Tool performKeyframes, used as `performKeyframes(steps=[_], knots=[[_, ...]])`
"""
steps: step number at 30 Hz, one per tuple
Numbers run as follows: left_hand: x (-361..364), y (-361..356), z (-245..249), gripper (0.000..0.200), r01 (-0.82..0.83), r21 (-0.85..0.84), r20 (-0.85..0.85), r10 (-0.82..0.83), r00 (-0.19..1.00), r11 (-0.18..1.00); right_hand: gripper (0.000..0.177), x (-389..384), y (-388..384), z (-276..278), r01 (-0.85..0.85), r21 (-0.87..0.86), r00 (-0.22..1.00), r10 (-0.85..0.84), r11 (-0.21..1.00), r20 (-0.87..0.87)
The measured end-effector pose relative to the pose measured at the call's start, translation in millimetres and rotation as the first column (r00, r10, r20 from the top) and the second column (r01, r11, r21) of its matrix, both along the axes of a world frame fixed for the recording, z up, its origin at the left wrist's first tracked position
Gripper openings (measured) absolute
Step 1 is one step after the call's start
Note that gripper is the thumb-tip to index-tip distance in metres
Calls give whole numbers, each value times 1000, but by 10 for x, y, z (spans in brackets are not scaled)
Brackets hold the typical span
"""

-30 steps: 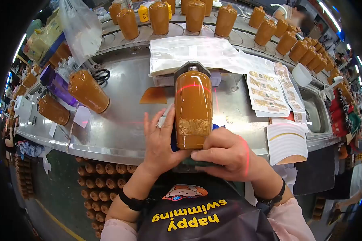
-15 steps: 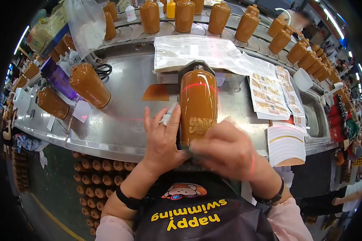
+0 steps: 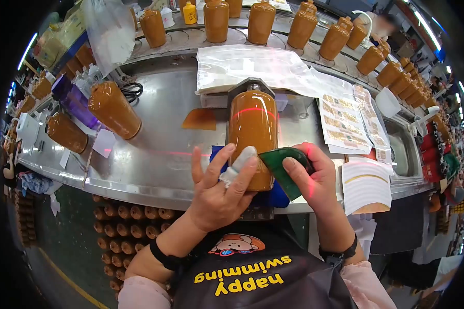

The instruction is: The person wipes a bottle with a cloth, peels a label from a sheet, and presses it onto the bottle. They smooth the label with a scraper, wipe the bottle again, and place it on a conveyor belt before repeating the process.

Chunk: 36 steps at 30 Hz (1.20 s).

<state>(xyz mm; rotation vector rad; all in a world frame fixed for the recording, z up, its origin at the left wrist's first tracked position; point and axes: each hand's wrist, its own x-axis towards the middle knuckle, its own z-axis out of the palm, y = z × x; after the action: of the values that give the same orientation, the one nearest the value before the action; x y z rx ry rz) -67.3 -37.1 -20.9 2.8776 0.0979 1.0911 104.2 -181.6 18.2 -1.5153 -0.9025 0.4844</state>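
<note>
A glossy brown bottle [image 3: 253,123] lies on its side in a dark stand [image 3: 251,82], its neck pointing away from me. A red laser line crosses its shoulder. My left hand [image 3: 219,193] lies against the bottle's lower left side with fingers spread; white wrapping covers a fingertip. Its fingers hide part of the bottle's surface. To the right, my right hand [image 3: 317,177] grips a green scraper [image 3: 288,172], a flat flexible sheet whose corner is at the bottle's lower right side. A blue cloth [image 3: 279,195] shows under the bottle's base.
Two brown bottles [image 3: 114,110] stand at the left, near a purple bottle [image 3: 75,100]. Decal sheets [image 3: 345,121] and a white curved-print sheet [image 3: 367,185] lie at the right, beside a sink [image 3: 403,149]. More bottles line the conveyor [image 3: 237,38] behind. A co-worker sits far right.
My right hand has moved up and right from the bottle's base and now shows the green scraper. My left hand has shifted onto the bottle. Blue cloth has come into view. Conveyor bottles have moved.
</note>
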Motion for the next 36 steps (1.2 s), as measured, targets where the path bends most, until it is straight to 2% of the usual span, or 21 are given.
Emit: performKeyframes(steps=[2,3,5,6,8,11,14,15,17,18,19,21,24,25,28,30,31,32,34,35,36], knots=[[-27,-18,-13,72,-37,-90,18,39,999,995,14,-5,-5,-18,42,-1,998,-42,999,-36],[-19,-27,-15,75,-57,-170,31,63,998,984,15,2,15,1,76,26,984,-80,997,159],[17,-26,-32,84,-90,-306,38,106,994,948,19,0,92,100,117,93,840,-149,989,521],[28,-17,-34,86,-97,-313,16,107,994,945,21,-34,120,185,-25,62,765,-21,998,644],[51,10,-25,90,-103,-321,-27,99,995,942,26,-112,176,369,-278,-55,521,199,959,830],[15,22,39,93,-115,-231,-45,108,993,966,29,-164,224,454,-374,-4,590,241,928,770],[40,-14,110,92,-97,-264,-39,90,995,959,28,-119,230,364,-283,-26,687,222,959,692],[31,-5,58,92,-86,-309,-38,78,996,947,22,-146,167,391,-351,-44,726,301,935,618],[9,65,-130,93,-52,-392,-39,40,998,918,19,-126,17,314,-207,-30,935,207,978,287],[-3,93,-196,95,-46,-401,-65,22,998,915,18,-104,-33,261,-138,-34,984,141,990,108],[-29,115,-251,96,-46,-407,-90,10,996,912,20,-78,-56,178,-63,21,997,63,998,-37],[-39,27,-155,100,-104,-399,-133,55,990,911,19,-68,-67,40,-10,85,991,21,996,-133],[90,-32,15,100,-127,-282,-71,112,991,951,19,-179,5,-95,8,128,962,28,992,-273],[91,-18,-39,101,-130,-235,-117,105,988,963,19,-197,25,-116,8,142,947,38,990,-320],[49,34,-176,98,-98,-353,-117,60,991,930,18,-86,-20,-334,36,17,985,-32,999,-167],[-9,27,-187,91,-87,-371,-92,57,994,925,17,5,-106,-399,197,-92,978,-203,976,-55],[-33,9,-177,87,-85,-382,-80,59,995,920,18,-32,-132,-391,171,-16,972,-171,985,-160],[-68,-22,-147,82,-54,-289,-59,38,998,956,18,-77,-156,-365,155,60,955,-134,986,-266],[-114,-132,0,72,18,-96,-35,-21,999,995,17,-225,-97,-156,66,84,970,-44,994,-240],[-94,-182,-41,62,82,-56,-4,-82,997,995,17,-284,-56,-99,18,95,975,4,995,-222],[-100,-193,-65,58,64,-84,6,-64,998,994,19,-312,-15,-123,-2,76,992,12,997,-128]])
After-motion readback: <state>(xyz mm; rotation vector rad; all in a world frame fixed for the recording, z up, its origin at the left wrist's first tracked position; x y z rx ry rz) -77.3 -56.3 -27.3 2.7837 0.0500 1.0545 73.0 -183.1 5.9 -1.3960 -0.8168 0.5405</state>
